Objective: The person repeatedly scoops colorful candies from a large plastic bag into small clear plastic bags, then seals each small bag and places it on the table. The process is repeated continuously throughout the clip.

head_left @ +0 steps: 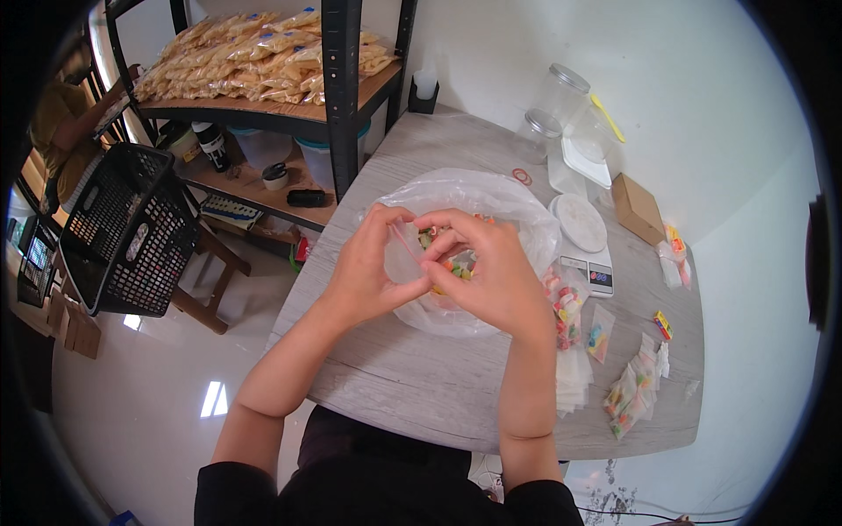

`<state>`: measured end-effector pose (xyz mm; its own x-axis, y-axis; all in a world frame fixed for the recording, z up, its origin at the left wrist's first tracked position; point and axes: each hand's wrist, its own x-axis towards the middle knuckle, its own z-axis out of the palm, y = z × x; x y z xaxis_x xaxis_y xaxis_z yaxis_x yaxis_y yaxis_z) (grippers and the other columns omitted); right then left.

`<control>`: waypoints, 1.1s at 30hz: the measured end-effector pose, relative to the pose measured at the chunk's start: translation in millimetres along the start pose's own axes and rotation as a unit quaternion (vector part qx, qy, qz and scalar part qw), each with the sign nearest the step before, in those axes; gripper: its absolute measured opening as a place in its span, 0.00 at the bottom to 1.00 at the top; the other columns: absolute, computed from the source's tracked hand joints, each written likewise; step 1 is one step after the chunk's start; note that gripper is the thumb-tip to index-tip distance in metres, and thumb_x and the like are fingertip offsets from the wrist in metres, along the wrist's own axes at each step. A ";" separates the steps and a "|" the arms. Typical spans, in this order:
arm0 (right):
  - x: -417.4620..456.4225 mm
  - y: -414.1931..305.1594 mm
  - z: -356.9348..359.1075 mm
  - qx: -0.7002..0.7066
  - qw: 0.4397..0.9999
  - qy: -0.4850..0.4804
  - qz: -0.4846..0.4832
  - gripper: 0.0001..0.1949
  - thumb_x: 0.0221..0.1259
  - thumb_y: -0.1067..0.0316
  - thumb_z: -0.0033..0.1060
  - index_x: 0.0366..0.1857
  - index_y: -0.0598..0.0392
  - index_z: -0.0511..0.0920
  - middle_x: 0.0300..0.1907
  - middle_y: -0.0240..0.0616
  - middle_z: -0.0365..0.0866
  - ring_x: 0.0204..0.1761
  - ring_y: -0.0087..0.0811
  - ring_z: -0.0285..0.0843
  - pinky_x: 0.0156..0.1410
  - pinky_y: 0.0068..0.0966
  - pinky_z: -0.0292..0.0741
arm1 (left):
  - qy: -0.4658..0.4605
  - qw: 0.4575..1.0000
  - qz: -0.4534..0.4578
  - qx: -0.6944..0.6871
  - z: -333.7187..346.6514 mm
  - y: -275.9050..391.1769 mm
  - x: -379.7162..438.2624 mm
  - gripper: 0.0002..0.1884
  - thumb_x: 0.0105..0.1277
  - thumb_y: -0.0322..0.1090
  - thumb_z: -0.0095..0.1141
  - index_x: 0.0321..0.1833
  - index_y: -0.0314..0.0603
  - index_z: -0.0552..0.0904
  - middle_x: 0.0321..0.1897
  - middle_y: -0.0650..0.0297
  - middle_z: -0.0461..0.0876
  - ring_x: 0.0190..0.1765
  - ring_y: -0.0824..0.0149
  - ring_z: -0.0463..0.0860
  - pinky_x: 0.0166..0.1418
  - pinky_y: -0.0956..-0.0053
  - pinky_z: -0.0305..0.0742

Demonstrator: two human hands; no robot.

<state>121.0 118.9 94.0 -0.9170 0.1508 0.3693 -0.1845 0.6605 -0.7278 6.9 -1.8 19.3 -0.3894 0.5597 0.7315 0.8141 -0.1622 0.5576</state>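
My left hand [368,266] pinches one side of a small clear zip bag [402,242] with a red strip along its mouth. At the strip's lower end, the thumb and fingers of my right hand [503,276] grip the same bag. Both hands are held over a large clear plastic bag [460,184], which lies open on the table with colourful sweets [460,268] inside. My fingers partly cover the sweets. Whether the small bag holds anything is hard to tell. To the right lie a clear bag of red and white sweets [567,306] and a stack of flat zip bags [572,384].
A white kitchen scale [582,227] stands right of the big bag. Filled small bags [635,388], a yellow box [663,325] and a cardboard box [638,207] lie further right. Lidded jars [541,131] stand behind. Left are a black shelf post [341,98], a plastic basket [131,223] and a person [69,125].
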 end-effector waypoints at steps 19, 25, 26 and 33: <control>3.3 5.7 4.1 0.116 0.992 -0.009 0.043 0.22 0.52 0.72 0.63 0.53 0.58 0.72 0.28 0.38 0.85 0.33 0.29 0.83 0.40 0.24 0.74 | -0.017 0.999 0.009 0.037 -5.2 3.7 1.1 0.28 0.47 0.34 0.67 0.53 0.40 0.70 0.45 0.56 0.74 0.48 0.52 0.73 0.52 0.62 0.67; 3.0 6.3 4.8 0.083 0.997 0.004 0.004 0.24 0.49 0.73 0.64 0.54 0.56 0.72 0.27 0.36 0.84 0.33 0.27 0.83 0.45 0.24 0.73 | -0.009 0.999 0.009 0.053 -7.0 5.4 2.6 0.31 0.45 0.35 0.68 0.54 0.40 0.70 0.43 0.56 0.74 0.46 0.53 0.73 0.50 0.63 0.67; 3.3 6.4 4.8 0.080 0.997 0.006 0.008 0.24 0.48 0.73 0.64 0.54 0.56 0.72 0.27 0.36 0.84 0.33 0.27 0.83 0.45 0.24 0.73 | -0.006 0.999 0.008 0.048 -6.9 6.9 2.3 0.31 0.45 0.35 0.68 0.54 0.41 0.70 0.42 0.56 0.74 0.46 0.53 0.73 0.50 0.63 0.67; 3.1 6.5 3.5 0.072 0.997 0.010 0.030 0.25 0.46 0.73 0.66 0.53 0.56 0.73 0.25 0.33 0.83 0.31 0.22 0.80 0.45 0.21 0.72 | -0.005 0.999 0.022 0.043 -9.4 10.0 3.6 0.31 0.43 0.35 0.70 0.52 0.41 0.71 0.39 0.59 0.75 0.43 0.56 0.74 0.49 0.65 0.67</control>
<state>115.7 121.1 88.4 -0.9210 0.2026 0.3328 -0.1796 0.5372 -0.8241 9.6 -9.0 31.2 -0.3482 0.5612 0.7509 0.8645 -0.1175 0.4887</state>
